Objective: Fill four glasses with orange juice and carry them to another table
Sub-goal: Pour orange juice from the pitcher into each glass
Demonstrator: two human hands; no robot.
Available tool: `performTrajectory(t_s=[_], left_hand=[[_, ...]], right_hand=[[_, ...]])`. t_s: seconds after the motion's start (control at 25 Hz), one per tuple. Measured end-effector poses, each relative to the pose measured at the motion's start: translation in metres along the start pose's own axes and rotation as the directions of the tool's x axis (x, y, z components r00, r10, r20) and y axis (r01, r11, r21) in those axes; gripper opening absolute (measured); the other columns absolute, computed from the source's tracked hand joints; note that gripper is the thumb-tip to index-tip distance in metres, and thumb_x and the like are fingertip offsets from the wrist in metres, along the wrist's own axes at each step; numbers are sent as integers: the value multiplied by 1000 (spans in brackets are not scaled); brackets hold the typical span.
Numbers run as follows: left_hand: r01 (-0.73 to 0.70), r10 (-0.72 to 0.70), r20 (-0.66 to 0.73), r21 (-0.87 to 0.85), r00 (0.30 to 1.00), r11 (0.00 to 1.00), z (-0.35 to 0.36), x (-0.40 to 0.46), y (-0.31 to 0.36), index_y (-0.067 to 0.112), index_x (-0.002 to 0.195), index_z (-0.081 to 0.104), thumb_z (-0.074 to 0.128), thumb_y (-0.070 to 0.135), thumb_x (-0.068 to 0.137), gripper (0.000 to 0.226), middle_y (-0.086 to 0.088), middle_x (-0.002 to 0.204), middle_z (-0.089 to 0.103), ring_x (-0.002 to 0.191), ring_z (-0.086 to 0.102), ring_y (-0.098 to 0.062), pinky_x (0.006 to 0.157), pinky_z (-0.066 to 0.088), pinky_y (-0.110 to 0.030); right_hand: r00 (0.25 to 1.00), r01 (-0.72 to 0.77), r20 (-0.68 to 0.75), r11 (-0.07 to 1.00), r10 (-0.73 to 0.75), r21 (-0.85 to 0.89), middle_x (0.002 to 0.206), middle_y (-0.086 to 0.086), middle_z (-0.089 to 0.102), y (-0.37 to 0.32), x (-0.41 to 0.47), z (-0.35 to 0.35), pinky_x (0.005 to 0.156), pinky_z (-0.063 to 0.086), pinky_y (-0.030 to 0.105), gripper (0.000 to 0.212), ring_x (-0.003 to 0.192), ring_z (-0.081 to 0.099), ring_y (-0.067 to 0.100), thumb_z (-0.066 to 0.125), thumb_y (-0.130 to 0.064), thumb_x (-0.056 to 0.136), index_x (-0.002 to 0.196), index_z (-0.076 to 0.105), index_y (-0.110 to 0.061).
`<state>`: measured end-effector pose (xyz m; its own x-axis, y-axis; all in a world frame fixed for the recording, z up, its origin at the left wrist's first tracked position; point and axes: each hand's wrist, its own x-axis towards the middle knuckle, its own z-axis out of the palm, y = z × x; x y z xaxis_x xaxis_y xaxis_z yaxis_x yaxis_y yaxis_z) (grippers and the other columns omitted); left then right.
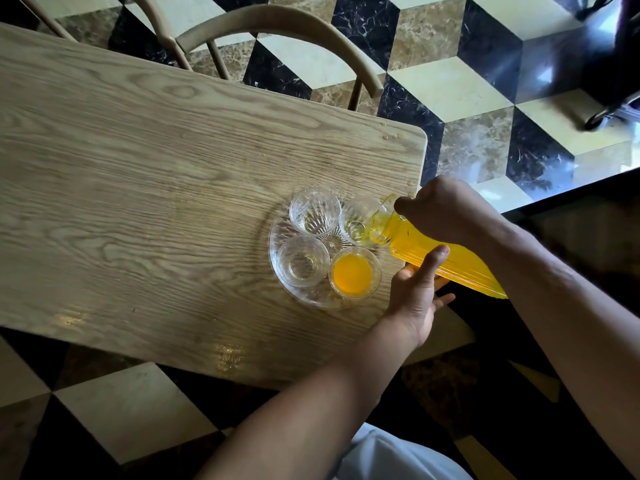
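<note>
Hands' grip on tilted juice jug (446,258), right hand (446,209) above, left hand (415,292) beneath; no legible writing.

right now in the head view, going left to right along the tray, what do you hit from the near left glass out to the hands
near left empty glass → glass filled with juice → left hand under the tilted juice bottle → right hand gripping the bottle near its neck
</note>
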<state>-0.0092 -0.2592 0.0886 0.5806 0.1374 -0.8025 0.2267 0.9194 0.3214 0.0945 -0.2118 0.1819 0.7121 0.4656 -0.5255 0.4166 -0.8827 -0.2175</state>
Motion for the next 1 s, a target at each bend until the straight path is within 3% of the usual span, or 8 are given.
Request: performTrajectory(t_s=[0.2, 0.56, 0.72, 0.84, 0.96, 1.0], left_hand=[[6, -6, 1, -15, 1000, 1000, 1, -2, 4, 18, 117, 64, 89, 65, 36, 97, 0, 126, 68, 129, 59, -34, 92, 55, -48], [22, -22, 22, -8, 1000, 1000, 0, -3, 8, 20, 113, 63, 85, 59, 46, 80, 1, 121, 66, 129, 60, -34, 95, 54, -49], [37, -37, 16, 4, 999, 999, -4, -1, 8, 21, 109, 63, 83, 45, 77, 45, -1, 126, 64, 128, 59, -34, 101, 52, -51], [45, -46, 29, 13, 999, 999, -6, -2, 10, 21, 110, 64, 84, 51, 65, 58, -1, 126, 64, 128, 60, -33, 97, 53, -48], [53, -53, 11, 5, 999, 999, -7, -2, 9, 21, 108, 64, 82, 45, 79, 42, -4, 131, 63, 129, 59, -34, 98, 52, -48], [52, -52, 12, 2, 999, 999, -7, -2, 9, 21, 108, 64, 84, 47, 74, 48, -5, 133, 63, 129, 60, -35, 97, 53, -48]], right_hand=[[1000, 14, 3, 1000, -14, 6, 56, 6, 45, -4, 0, -3, 50, 36, 28, 45, 51, 43, 24, 56, -38, 93, 57, 45, -13], [999, 29, 16, 999, -29, -15, 59, 3, 47, -9, 0, -5, 52, 37, 25, 41, 54, 45, 22, 55, -38, 95, 62, 46, -15], [998, 55, 23, 999, -55, -2, 61, 0, 49, -9, 1, -3, 51, 37, 25, 30, 57, 49, 22, 55, -39, 95, 74, 53, -19], [997, 79, 26, 997, -79, 9, 63, -2, 50, -10, 2, -2, 52, 39, 25, 21, 64, 53, 26, 55, -38, 96, 83, 56, -21], [995, 96, 28, 995, -97, 23, 64, -2, 52, -9, 3, 0, 53, 40, 28, 21, 68, 55, 29, 55, -36, 96, 82, 57, -20], [995, 100, 28, 995, -101, 23, 66, 0, 55, -9, 2, 0, 55, 41, 30, 20, 70, 57, 30, 55, -35, 96, 84, 59, -19]])
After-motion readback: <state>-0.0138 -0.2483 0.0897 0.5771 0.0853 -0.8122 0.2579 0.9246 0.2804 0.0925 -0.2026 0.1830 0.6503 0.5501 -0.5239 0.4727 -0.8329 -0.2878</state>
